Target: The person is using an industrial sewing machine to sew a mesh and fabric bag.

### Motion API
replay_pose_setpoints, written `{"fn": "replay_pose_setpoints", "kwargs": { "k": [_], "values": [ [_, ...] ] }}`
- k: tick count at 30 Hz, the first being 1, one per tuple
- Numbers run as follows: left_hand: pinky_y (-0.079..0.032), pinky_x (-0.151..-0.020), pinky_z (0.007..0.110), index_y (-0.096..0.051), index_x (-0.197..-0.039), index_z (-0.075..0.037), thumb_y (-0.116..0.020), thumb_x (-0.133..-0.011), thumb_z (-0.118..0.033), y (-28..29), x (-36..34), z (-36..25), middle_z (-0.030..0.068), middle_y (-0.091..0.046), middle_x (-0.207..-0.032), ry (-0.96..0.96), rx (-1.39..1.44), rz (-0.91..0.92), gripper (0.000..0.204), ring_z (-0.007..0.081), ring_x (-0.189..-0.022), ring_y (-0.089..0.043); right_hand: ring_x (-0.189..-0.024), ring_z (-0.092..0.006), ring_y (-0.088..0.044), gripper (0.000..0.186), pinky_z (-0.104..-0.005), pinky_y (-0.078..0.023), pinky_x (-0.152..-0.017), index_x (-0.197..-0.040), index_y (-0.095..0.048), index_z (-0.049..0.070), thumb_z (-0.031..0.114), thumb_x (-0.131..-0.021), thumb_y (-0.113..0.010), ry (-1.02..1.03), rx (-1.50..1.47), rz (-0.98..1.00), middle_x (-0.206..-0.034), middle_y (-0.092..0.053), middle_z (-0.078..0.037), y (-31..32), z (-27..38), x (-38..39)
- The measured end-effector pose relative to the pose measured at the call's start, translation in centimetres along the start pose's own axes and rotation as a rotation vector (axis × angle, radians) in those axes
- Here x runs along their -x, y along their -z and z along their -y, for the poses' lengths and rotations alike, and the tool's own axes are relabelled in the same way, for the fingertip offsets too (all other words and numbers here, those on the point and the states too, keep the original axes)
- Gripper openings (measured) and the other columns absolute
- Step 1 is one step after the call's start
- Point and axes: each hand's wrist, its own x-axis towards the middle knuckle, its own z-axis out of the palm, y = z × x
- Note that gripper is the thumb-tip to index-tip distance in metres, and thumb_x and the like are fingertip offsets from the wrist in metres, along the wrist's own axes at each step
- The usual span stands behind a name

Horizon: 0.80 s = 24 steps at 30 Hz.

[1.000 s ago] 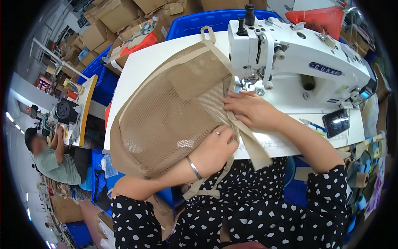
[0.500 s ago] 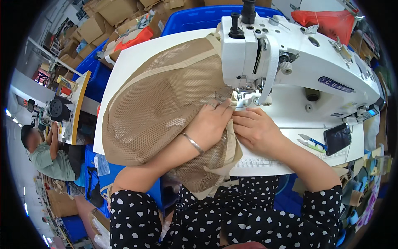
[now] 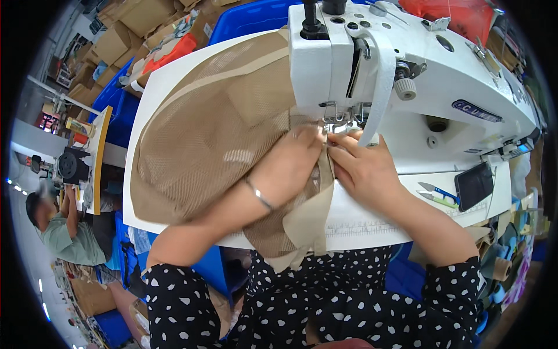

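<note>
A tan mesh fabric piece [image 3: 192,145] with beige edging lies bunched across the left of a white sewing machine [image 3: 418,93]. Its edge runs under the presser foot [image 3: 340,129]. My left hand [image 3: 297,156], a silver bangle on its wrist, rests on the mesh beside the needle; its fingers are smeared by motion. On the other side of the strip, my right hand [image 3: 365,168] has its fingers closed at the beige edging [image 3: 326,168], just in front of the foot. A loose end of beige edging [image 3: 308,218] hangs over the table's front edge.
Thread snips [image 3: 439,195] and a black phone [image 3: 474,185] lie on the white table at right. A ruler scale [image 3: 372,228] runs along its front. Blue bins [image 3: 247,22] and cardboard boxes stand behind. Another person [image 3: 72,232] sits at a machine far left.
The whole view has shifted, so the machine looks larger. My left hand has blurred with motion, and my right fingers sit closer to the presser foot. The hanging edging has spread out flatter.
</note>
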Motion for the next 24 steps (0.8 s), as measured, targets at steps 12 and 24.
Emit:
{"fn": "replay_pose_setpoints", "kwargs": {
  "k": [12, 24],
  "values": [
    [-0.042, -0.113, 0.046, -0.048, -0.137, 0.016, -0.048, -0.093, -0.012, 0.0, 0.4, 0.0, 0.0339, -0.049, -0.146, -0.059, -0.077, 0.096, 0.052, 0.0420, -0.130, -0.052, -0.097, -0.0240, -0.070, 0.037, -0.0501, -0.046, -0.099, -0.125, -0.067, 0.011, 0.014, -0.089, -0.068, -0.095, 0.058, 0.095, -0.129, -0.069, -0.003, 0.0, -0.7, 0.5],
    [-0.044, -0.112, 0.045, -0.059, -0.127, 0.012, -0.074, -0.085, -0.023, 3.6, 2.4, -6.0, 0.0239, -0.051, -0.144, 0.075, 0.035, 0.115, 0.057, 0.0398, -0.137, -0.047, -0.090, -0.0320, -0.062, 0.030, -0.0446, -0.047, -0.086, -0.110, -0.071, 0.007, 0.010, -0.080, -0.069, -0.098, -0.332, 0.051, -0.100, -0.071, -0.012, 1.9, -0.7, 0.4]
  ]
}}
